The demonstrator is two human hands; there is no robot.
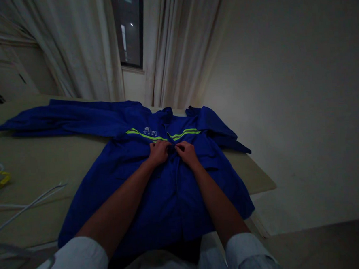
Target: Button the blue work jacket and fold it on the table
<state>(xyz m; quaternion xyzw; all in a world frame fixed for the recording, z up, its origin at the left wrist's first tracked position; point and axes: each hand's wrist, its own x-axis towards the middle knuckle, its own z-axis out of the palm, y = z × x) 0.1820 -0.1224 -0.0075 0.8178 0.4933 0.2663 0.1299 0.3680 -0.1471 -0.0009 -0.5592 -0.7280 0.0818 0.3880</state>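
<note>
A blue work jacket (147,205) lies spread out, front side up, with its sleeves out to both sides and its hem hanging over the near edge. Yellow-green stripes cross the chest, and a small white logo sits above them on the left. My left hand (160,152) pinches the front placket just below the stripes. Close beside it, my right hand (186,152) pinches the other side of the same front opening. The fingertips almost meet; any button or zip between them is too small and dark to make out.
The jacket rests on a beige table (86,156). White cables (28,204) and a yellow-and-black object (2,180) lie at the left. Curtains (79,47) hang around a dark window (129,28) behind. A bare wall (302,102) stands at the right.
</note>
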